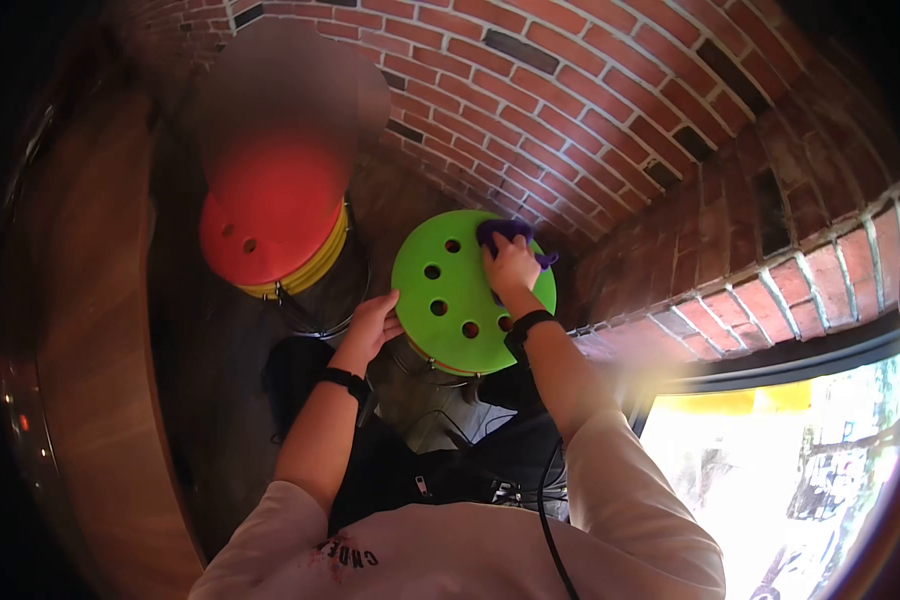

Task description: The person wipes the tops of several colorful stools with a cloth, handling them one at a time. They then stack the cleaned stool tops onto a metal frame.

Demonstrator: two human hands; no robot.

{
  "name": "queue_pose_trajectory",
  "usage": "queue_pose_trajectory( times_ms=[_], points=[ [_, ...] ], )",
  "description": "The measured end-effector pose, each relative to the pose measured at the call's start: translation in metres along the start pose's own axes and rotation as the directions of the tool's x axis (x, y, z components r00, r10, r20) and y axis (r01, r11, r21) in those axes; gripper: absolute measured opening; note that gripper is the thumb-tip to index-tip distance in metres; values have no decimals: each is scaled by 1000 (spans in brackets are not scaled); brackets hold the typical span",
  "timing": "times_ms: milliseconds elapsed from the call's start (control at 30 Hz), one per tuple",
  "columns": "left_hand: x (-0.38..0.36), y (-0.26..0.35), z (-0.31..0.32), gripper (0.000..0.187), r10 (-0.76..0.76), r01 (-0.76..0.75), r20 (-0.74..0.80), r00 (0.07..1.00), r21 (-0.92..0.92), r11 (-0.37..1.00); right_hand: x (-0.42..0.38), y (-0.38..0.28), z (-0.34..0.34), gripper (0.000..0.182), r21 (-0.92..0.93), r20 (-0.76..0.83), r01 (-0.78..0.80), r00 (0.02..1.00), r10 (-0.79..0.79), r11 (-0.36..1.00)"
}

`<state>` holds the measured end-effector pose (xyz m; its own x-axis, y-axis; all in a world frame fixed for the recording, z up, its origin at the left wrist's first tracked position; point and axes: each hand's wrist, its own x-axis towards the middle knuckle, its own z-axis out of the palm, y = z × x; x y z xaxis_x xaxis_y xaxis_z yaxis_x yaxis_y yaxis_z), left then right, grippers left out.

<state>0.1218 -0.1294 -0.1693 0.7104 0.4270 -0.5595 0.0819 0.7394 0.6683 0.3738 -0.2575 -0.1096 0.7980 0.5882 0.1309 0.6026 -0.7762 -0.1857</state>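
In front of me stands a round green stool seat (450, 290) with several dark holes through it. My right hand (513, 268) presses a bunched purple cloth (502, 233) on the seat's far right part, its fingers closed over the fabric. At the seat's left edge is my left hand (372, 325), thumb on the rim and fingers along the side, steadying it. Beneath the green seat a yellowish rim and metal legs show in part.
To the left stands a stack of stools with a red seat (260, 225) over yellow ones (322, 262); a blurred patch covers its far part. A brick wall (570, 110) rises ahead and right. A bright window (770, 470) is at right, a wooden panel (90, 330) at left.
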Motion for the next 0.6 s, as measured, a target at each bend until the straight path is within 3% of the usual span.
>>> queue_pose_trajectory(
  times_ms=[67,167,300,333,433,500,600],
  points=[
    [-3,-4,-3,45,-11,11,-18,1000,-6,1000,-12,3,-4,40,16,9,74,997,-74,997],
    [3,3,4,45,-1,1,-2,1000,29,1000,-51,12,-16,35,65,-19,334,943,-334,940],
    [1,1,1,45,45,-45,-6,999,45,998,-111,39,-36,36,203,31,450,885,-465,870],
    [3,1,3,46,64,-64,-10,998,51,997,-113,54,-33,37,166,-30,474,879,-476,865],
    [-10,-10,9,46,53,-49,-76,996,51,997,-87,81,-24,37,120,-58,154,987,-147,981],
    [-8,-1,16,47,58,-53,-92,994,60,997,-48,78,-16,36,64,-124,33,992,-25,997],
    [-2,-1,4,46,26,-24,-27,999,57,998,8,39,-8,35,69,-24,-19,999,21,997]
  ],
)
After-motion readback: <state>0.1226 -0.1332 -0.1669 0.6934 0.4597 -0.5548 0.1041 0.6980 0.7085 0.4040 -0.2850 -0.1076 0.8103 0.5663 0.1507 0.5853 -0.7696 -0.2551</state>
